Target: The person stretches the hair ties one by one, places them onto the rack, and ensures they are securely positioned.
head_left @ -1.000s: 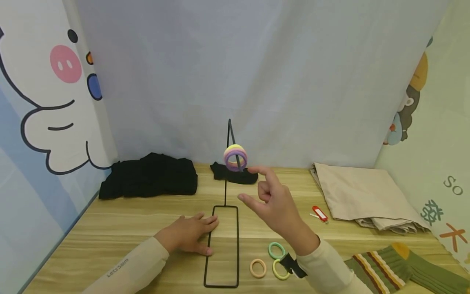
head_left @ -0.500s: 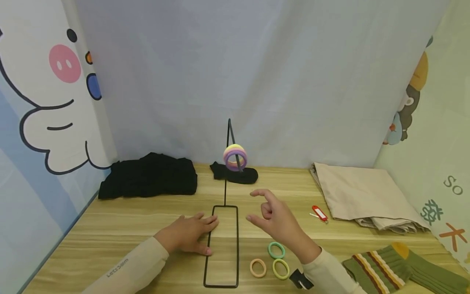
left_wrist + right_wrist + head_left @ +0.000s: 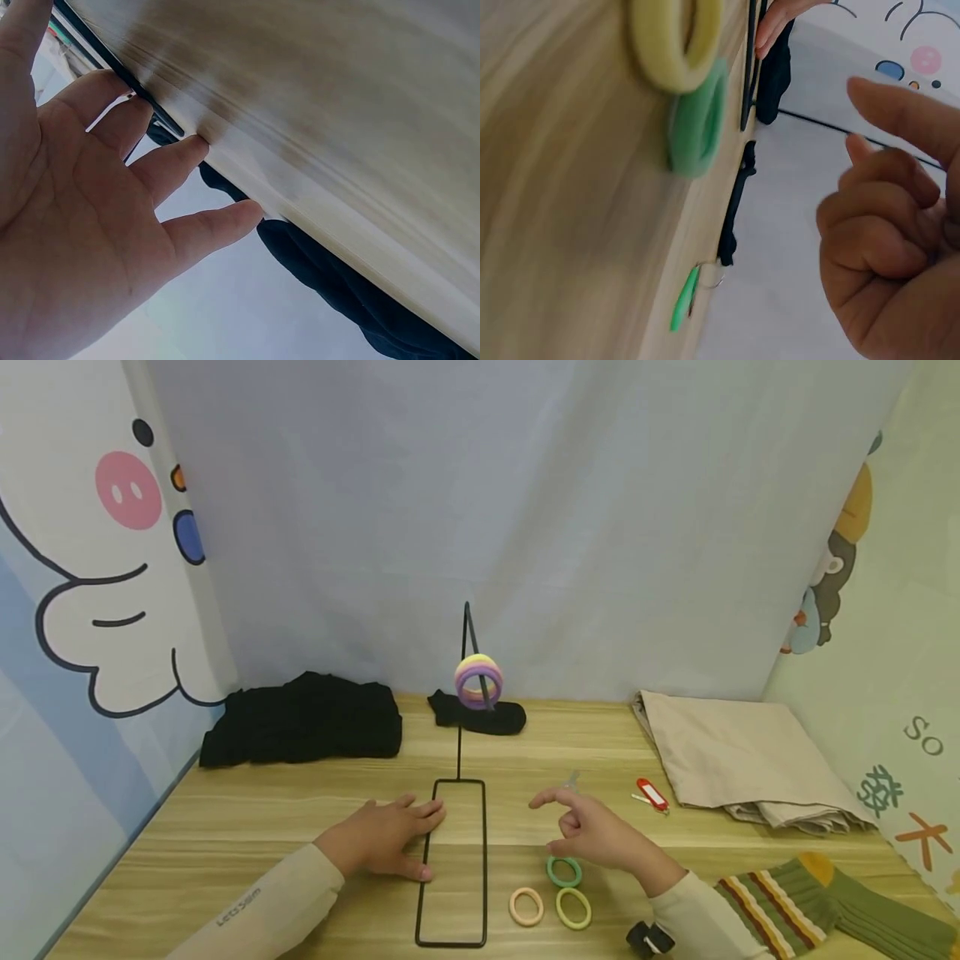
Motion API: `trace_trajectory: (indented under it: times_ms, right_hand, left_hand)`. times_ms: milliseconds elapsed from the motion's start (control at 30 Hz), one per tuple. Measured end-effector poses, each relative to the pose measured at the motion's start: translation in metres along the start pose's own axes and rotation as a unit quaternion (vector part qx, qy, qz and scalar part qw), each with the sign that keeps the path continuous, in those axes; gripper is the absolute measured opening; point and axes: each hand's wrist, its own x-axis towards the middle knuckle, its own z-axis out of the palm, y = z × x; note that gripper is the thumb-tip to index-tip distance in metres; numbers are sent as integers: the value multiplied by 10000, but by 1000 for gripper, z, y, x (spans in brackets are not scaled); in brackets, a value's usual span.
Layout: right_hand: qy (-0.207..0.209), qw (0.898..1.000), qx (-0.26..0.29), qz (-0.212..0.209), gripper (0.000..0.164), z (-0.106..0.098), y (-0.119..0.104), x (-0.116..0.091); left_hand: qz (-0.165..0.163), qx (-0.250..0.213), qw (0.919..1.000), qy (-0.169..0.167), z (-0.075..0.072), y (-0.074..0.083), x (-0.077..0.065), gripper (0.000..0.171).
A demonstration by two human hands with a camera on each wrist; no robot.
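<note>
A black wire stand (image 3: 483, 860) has a flat rectangular base and a slanting top arm. Several hair ties (image 3: 478, 681) in yellow, pink and purple hang on that arm. My left hand (image 3: 386, 839) rests with spread fingers on the base's left side, its fingertips on the wire and wood. My right hand (image 3: 592, 835) hovers right of the base, holding nothing, with index finger and thumb apart and the other fingers curled in. Just below it lie a green hair tie (image 3: 697, 124), a yellow hair tie (image 3: 573, 928) and a peach hair tie (image 3: 527, 926).
Behind the stand lie a black sock (image 3: 491, 718) and a folded black cloth (image 3: 307, 722). To the right are a red key tag (image 3: 652, 794), a beige cloth (image 3: 742, 756) and green striped socks (image 3: 780, 902). A green key tag (image 3: 684, 300) shows in the right wrist view.
My right hand has drawn back from the hair ties on the stand's arm, moving down and to the right. A key behind it has come into view. The left hand stays put.
</note>
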Motion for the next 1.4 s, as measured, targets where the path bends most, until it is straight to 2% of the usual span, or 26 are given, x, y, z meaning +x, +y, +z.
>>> trace_trajectory:
  times_ms: [100,200,400,800,1000,1400]
  right_hand:
    - [-470,9987,5,179,48,-6,8,-4]
    - [-829,9964,-86,178,46,-13,17,-8]
    - [-1215,9920,-296,194,50,-19,26,-14]
    - [-1244,9879,-787,480,45,-12,26,-14]
    - [-1271,9876,-794,467,41,-10,25,-13]
    - [-1370,9867,-776,406,44,-7,24,-11]
  left_hand:
    - [3,-1,10000,5,0,0,0,84]
    - [16,9,10000,38,1,-1,0,84]
    - [53,38,9999,95,2,-2,2,84]
    - [-16,12,10000,51,1,0,2,84]
    - [-67,4,10000,30,2,0,1,85]
    - [-29,31,10000,34,3,-1,2,84]
